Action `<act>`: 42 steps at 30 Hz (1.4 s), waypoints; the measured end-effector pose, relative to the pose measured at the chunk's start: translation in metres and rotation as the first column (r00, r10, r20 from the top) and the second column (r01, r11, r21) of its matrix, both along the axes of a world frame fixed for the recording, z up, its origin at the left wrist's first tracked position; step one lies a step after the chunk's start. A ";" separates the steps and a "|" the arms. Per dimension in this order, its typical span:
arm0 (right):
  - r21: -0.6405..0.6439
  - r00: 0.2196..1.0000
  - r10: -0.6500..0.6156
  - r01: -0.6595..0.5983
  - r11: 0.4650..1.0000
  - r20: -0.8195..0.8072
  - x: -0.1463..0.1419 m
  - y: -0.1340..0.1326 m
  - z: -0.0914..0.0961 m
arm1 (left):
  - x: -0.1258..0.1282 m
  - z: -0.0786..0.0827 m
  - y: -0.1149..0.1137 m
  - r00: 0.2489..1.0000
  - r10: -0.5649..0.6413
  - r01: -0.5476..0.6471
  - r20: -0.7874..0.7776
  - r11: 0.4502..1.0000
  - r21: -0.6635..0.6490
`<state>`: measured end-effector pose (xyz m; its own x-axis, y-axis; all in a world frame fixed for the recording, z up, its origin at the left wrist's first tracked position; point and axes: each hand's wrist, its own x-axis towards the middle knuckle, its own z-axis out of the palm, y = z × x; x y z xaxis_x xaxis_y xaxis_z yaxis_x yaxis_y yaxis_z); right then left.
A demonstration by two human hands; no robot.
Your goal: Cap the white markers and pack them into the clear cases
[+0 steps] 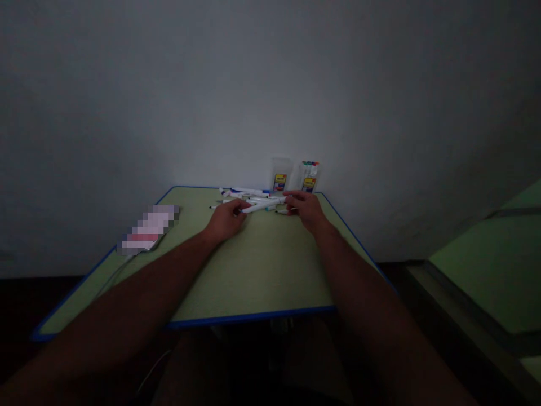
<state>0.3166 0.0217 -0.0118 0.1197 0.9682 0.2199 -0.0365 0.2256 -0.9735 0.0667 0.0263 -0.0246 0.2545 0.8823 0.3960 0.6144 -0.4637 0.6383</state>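
Both my arms reach out over a green table (262, 270) with a blue rim. My left hand (226, 219) rests on the tabletop with its fingers curled round the near end of a white marker (262, 206). My right hand (305, 208) pinches the other end of the same white marker. Several more white markers (245, 194) lie scattered just beyond the hands, near the wall. The room is dim and the fingertips are hard to make out.
Two clear marker packs (281, 176) (309, 176) stand upright against the grey wall at the table's far edge. A flat blurred object (147, 230) with a white cable lies at the left of the table. Another green table (494, 265) stands to the right.
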 end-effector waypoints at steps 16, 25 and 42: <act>-0.023 0.950 -0.208 0.209 0.978 -0.233 0.015 0.001 0.024 | 0.006 -0.011 -0.002 0.976 -0.169 0.170 -0.138 0.985 -0.004; 0.070 0.853 -0.476 0.500 0.863 -0.215 0.064 0.017 0.084 | 0.005 -0.021 0.002 0.817 -0.329 0.389 -0.473 0.921 0.032; 0.312 0.661 -0.750 0.707 0.634 0.028 0.106 0.060 0.159 | 0.006 -0.021 -0.004 0.742 -0.312 0.380 -0.594 0.925 -0.010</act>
